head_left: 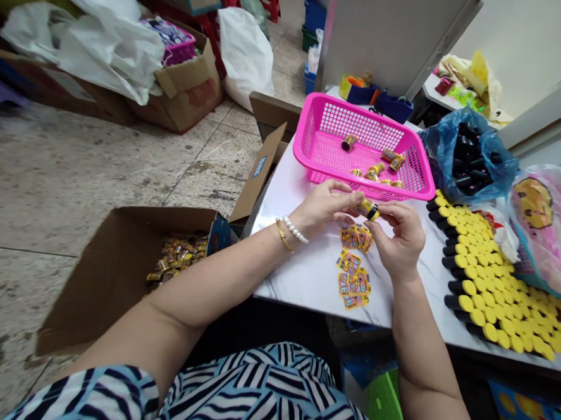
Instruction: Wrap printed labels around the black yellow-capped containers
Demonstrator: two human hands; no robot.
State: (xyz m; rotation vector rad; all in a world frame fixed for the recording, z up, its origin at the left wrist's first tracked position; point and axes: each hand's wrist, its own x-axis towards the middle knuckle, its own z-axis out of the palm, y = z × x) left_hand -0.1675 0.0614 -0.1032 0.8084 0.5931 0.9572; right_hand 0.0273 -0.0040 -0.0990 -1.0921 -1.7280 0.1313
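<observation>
Between my two hands is a small black cylinder with a yellow printed label [367, 208], held just in front of the pink basket. My left hand [331, 202] grips its left end with thumb and fingers. The thumb and fingertips of my right hand [400, 237] close on its right end, where a black band shows. Below them, printed yellow labels [353, 281] lie in loose overlapping groups on the white marbled table [295, 277]. Inside the pink basket [367, 107] are several small cylinders with the same kind of label [348, 142].
Many black cylinders with yellow tops [495, 280] stand packed together at the right. Behind them sit a blue plastic bag of black pieces [474, 155] and a printed plastic bag [550, 220]. An open cardboard box [117, 244] on the left holds many labelled cylinders.
</observation>
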